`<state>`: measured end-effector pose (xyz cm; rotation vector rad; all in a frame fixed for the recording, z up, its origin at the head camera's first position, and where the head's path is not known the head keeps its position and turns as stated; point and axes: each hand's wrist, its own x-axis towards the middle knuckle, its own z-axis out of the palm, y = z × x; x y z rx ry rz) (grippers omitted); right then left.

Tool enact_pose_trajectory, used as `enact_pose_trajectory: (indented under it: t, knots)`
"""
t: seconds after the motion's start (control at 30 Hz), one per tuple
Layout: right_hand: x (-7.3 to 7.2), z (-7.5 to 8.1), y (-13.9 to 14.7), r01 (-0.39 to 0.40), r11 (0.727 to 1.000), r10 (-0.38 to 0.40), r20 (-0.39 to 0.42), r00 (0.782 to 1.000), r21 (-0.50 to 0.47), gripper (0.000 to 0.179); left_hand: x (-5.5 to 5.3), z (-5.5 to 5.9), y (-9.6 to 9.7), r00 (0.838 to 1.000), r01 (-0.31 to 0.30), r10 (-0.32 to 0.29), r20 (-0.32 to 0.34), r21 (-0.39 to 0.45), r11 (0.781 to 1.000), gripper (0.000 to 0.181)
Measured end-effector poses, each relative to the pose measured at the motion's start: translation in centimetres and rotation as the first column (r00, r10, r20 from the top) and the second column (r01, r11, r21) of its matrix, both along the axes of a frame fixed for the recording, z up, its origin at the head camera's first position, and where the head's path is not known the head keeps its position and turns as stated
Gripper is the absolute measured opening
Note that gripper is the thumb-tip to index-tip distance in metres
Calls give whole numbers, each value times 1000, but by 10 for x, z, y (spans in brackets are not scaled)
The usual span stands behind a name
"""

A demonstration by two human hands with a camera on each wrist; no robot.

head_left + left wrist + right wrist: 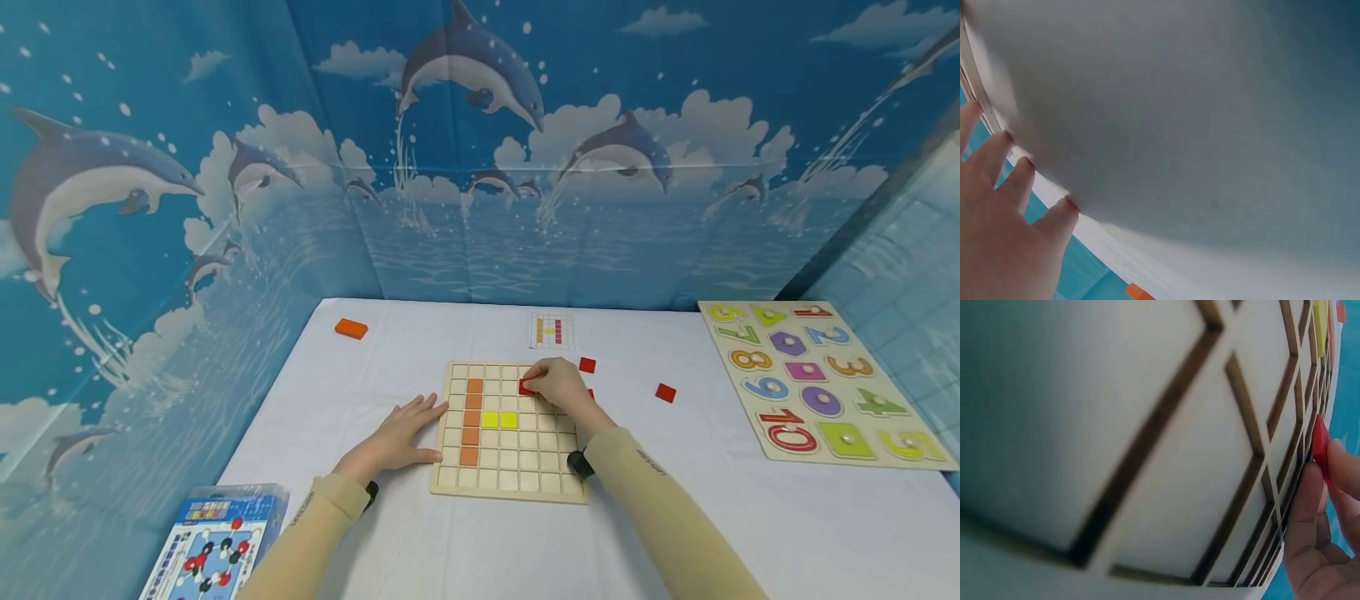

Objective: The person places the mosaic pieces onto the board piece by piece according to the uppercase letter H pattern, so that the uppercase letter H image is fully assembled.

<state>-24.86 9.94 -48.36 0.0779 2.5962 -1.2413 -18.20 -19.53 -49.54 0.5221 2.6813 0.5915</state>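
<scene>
A wooden grid board (510,498) lies on the white table. Orange square tiles (470,436) fill part of one column, and two yellow tiles (499,420) sit beside them. My right hand (558,385) pinches a red square tile (527,387) over a cell near the board's far edge. In the right wrist view the red tile (1320,442) stands tilted between thumb and fingers. My left hand (401,435) lies with spread fingers against the board's left edge; the left wrist view shows its fingertips (1017,172) resting down near that edge.
Loose red tiles (665,392) lie right of the board, one partly hidden by my right hand. A printed pattern card (552,332) lies behind it. An orange block (351,328) is at the far left, a number puzzle board (825,379) at right, a boxed set (213,542) at front left.
</scene>
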Motion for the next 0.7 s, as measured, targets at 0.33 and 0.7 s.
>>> enact_pose_trajectory:
  t: [0.33, 0.7]
  knots:
    - [1, 2, -8, 4, 998, -1, -43, 999, 69, 6, 1, 1, 1, 1000, -4, 4, -1, 14, 1000, 84]
    - [4, 5, -5, -39, 994, 48, -87, 995, 97, 11, 0, 0, 0, 1000, -5, 5, -3, 15, 1000, 83]
